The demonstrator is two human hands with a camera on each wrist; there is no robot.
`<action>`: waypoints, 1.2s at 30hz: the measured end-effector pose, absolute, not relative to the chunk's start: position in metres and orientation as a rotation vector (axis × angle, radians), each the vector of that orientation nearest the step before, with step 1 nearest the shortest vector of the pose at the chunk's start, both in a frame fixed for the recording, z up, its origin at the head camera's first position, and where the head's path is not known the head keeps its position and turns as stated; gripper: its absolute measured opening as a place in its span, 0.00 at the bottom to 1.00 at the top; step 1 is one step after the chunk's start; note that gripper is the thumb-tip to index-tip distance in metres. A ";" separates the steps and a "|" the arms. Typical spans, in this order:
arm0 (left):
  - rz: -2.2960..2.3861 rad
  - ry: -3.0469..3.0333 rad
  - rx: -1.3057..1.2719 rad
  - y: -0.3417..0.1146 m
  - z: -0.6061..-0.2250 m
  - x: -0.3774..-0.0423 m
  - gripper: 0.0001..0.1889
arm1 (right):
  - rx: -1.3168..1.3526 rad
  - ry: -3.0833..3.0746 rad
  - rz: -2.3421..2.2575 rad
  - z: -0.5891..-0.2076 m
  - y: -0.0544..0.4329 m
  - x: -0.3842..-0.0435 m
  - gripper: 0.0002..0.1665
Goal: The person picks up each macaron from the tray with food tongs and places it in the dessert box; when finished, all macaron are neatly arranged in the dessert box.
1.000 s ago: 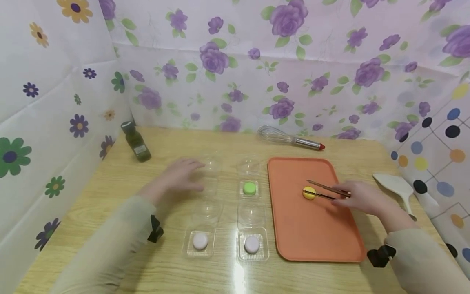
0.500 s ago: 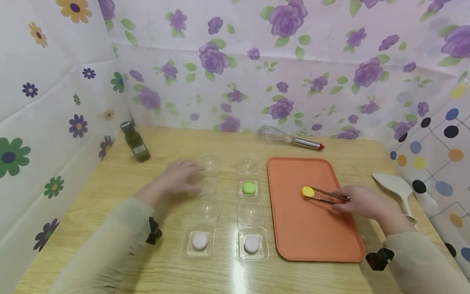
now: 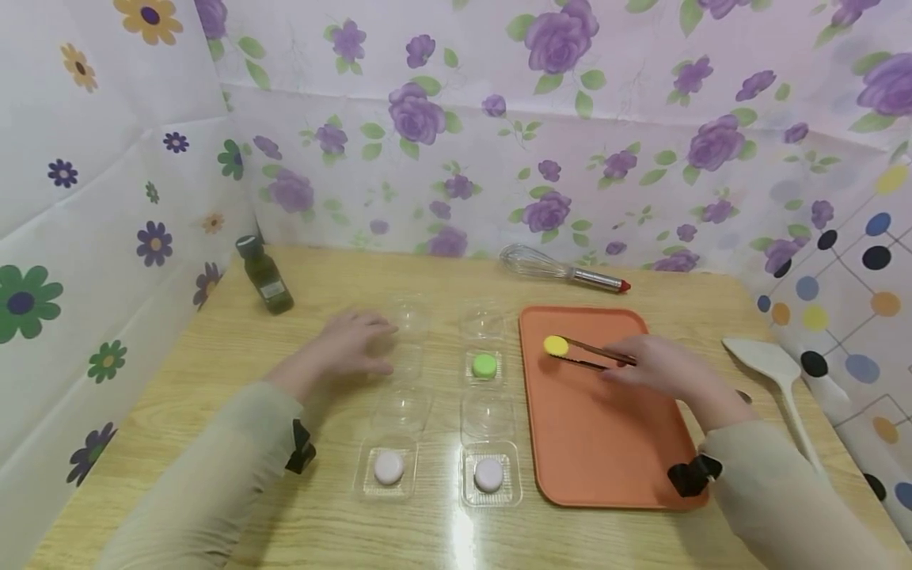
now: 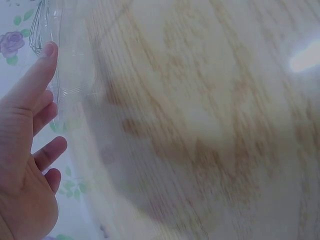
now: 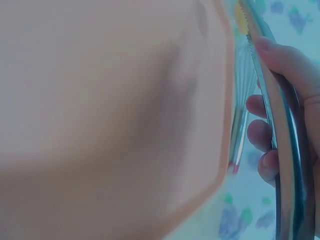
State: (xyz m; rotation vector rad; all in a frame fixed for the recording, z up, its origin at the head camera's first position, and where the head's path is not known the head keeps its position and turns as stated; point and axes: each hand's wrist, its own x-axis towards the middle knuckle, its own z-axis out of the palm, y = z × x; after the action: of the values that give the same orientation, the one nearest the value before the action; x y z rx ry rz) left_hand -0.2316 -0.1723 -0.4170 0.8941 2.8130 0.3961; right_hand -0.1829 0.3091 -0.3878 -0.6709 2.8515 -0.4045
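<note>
My right hand [image 3: 651,368] grips metal tongs [image 3: 594,354], whose tips pinch a yellow macaron-like round [image 3: 556,346] over the orange tray [image 3: 606,467]. In the right wrist view, thumb and fingers wrap the tongs [image 5: 285,125], and part of the yellow round [image 5: 241,19] shows at the tips. My left hand [image 3: 349,348] lies with loosely bent fingers at the left side of a clear plastic box [image 3: 408,362] with its lid folded back. Beside that box, a matching one holds a green round [image 3: 484,365]. Two nearer clear boxes hold pale lilac rounds [image 3: 388,468].
A whisk [image 3: 563,269] lies behind the tray. A white spatula [image 3: 765,360] is right of it, partly behind the right arm. At the back left stands a dark green bottle [image 3: 264,275]. Patterned cloth [image 3: 456,158] walls the back and sides.
The tongs have closed on the yellow round and lifted it, and the right hand has carried it left and slightly back across the tray. The left hand has stayed in place.
</note>
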 end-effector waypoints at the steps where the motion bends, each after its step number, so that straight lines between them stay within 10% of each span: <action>1: 0.389 2.816 0.896 -0.172 -0.417 -0.232 0.39 | -0.701 2.849 -0.420 -0.387 0.303 -0.186 0.23; 36: 0.449 2.812 0.870 -0.172 -0.418 -0.231 0.38 | -1.091 2.771 -0.185 -0.382 0.110 -0.219 0.23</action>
State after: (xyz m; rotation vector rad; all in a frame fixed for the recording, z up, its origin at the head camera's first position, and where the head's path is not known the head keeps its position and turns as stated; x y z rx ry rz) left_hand -0.2308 -0.1719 -0.4184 0.8699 2.8124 0.4489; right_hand -0.2191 0.1099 -0.3821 -1.0910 2.7714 -0.1847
